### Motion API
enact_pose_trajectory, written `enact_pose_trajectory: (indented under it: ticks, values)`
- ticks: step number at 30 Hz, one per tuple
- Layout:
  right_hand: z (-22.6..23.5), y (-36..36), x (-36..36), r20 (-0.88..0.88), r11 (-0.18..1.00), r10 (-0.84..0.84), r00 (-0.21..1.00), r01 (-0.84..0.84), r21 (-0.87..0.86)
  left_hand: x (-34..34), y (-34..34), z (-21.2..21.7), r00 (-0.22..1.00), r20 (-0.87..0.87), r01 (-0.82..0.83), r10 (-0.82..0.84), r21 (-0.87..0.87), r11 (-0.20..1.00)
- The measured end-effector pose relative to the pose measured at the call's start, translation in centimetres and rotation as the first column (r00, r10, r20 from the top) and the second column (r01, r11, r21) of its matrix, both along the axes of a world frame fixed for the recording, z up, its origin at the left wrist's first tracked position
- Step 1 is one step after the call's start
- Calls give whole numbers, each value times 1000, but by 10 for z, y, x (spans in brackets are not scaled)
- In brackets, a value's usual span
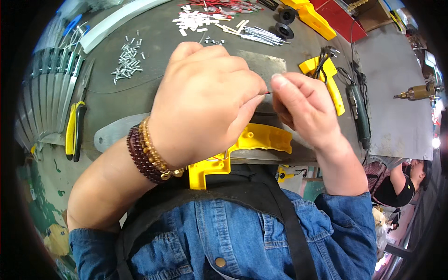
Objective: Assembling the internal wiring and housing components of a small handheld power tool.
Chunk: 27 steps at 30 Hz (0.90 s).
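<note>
My left hand (205, 93) is closed over the middle of the bench, its back toward me and its thumb and forefinger pinched together. Between it and my right hand (305, 105) runs a short, thin dark wire (268, 93) with a bit of red at the left fingertips. My right fingers are curled, pinching its other end; the tip there is hidden. Below both hands lies a yellow plastic half-shell (268, 138) with moulded posts, its handle part reaching toward my apron. A flat metal blade (112, 133) with a hole at its end passes under my left forearm.
Small screws (127, 60) are heaped at left, near pliers (77, 130) and a row of long blades (51, 88). White sleeves (193, 19), metal pins (263, 35) and black rings (283, 31) lie farther back. At right are yellow shells (329, 77), a corded tool (358, 112) and another person (396, 184).
</note>
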State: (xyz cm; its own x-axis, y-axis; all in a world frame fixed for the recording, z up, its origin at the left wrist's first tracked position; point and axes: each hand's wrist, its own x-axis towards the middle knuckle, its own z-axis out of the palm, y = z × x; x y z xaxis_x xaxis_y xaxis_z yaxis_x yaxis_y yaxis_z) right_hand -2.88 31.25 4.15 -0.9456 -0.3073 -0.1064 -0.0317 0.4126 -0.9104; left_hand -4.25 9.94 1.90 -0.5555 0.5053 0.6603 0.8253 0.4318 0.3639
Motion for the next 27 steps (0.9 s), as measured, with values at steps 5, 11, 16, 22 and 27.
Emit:
enact_pose_trajectory:
  ticks: [5,11,16,22,27]
  values:
    - [-10,-2,-6,-594,971,181,784,-48,233,0,3,-4,994,96,-46,51,-54,997]
    - [-2,19,-12,-674,943,305,673,-114,313,20,-75,6,937,348,120,-24,-259,958]
    - [59,30,41,-391,478,430,813,-573,-665,52,-125,9,895,414,31,167,-431,902]
    - [81,-5,47,-680,-186,509,528,-704,-686,16,-169,5,843,-66,-492,533,-495,716]
    - [87,-11,67,-634,22,463,620,-723,-691,-4,-186,-5,880,15,-379,476,-581,720]
